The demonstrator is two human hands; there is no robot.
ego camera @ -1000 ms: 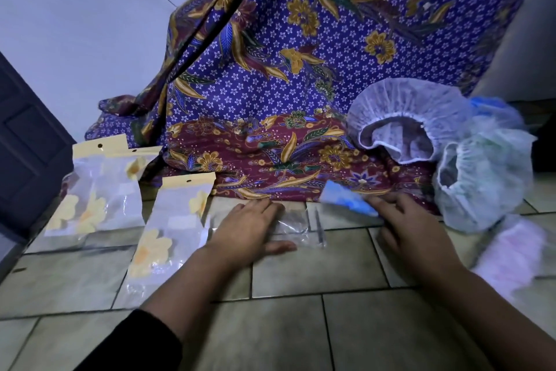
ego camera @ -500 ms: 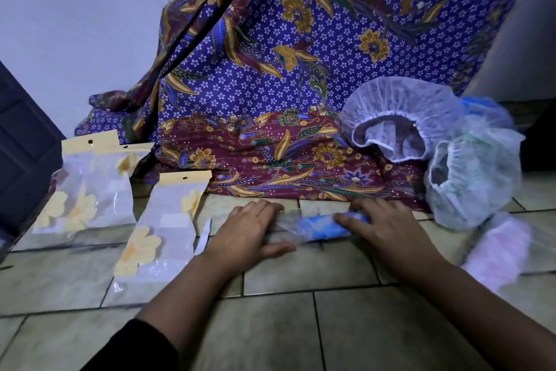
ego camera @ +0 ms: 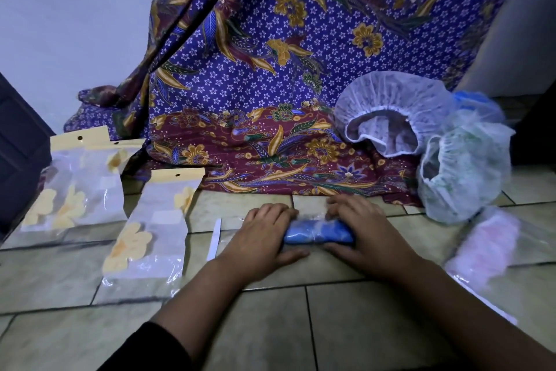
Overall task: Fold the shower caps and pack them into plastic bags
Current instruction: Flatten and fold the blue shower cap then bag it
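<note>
Covering the lower part of the head view, a floor (ego camera: 361,325) of pale beige-green tiles with dark grout lines is seen, and everything is laid directly on it. A pale wall (ego camera: 75,24) is seen at the upper left, with a dark door (ego camera: 18,145) at the left edge. A purple batik cloth (ego camera: 270,85) with gold and maroon flowers is draped down the wall and spread onto the tiles.

Just in front of the cloth's hem, a folded blue shower cap (ego camera: 319,232) is held on the floor as a short roll, and a sheen of clear plastic is seen over it. Its left end is grasped by the left hand (ego camera: 264,232), with the fingers curled over the far side and the thumb laid along the near side. Its right end is grasped likewise by the right hand (ego camera: 364,229). A white strip (ego camera: 214,238) lies just left of the left hand. A clear bag (ego camera: 75,187) with a yellow header is laid at the far left, and a second bag (ego camera: 153,232) nearer the hands. At the right, a white shower cap (ego camera: 391,106) and a greenish shower cap (ego camera: 469,172) are rested open, touching each other. A pink bundle (ego camera: 487,244) in clear plastic is laid at the right edge.
</note>
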